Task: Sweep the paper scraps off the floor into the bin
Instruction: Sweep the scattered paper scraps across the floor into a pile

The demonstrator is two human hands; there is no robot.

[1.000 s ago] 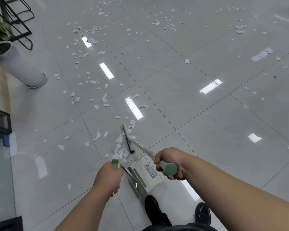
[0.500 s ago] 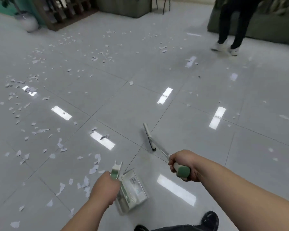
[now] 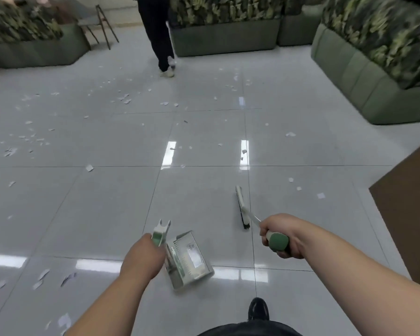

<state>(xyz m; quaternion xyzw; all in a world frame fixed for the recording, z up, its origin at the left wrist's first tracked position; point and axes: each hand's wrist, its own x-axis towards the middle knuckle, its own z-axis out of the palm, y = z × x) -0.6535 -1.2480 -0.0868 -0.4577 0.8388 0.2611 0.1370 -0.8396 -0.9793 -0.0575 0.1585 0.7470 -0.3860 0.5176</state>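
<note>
The broom (image 3: 241,205) is gripped by the right hand (image 3: 285,238), the dustpan (image 3: 189,259) by the left hand (image 3: 143,259), and the nearest paper scraps (image 3: 291,179) are seen just right of the broom's head.

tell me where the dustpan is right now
Head view, lower centre: the dustpan is just right of the left hand gripping its handle, with the broom further right.

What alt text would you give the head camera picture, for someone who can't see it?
A person's left hand holds a dustpan by its handle and the right hand grips a broom, above a grey tiled floor strewn with paper scraps. Another person stands beyond, near green sofas.
</note>
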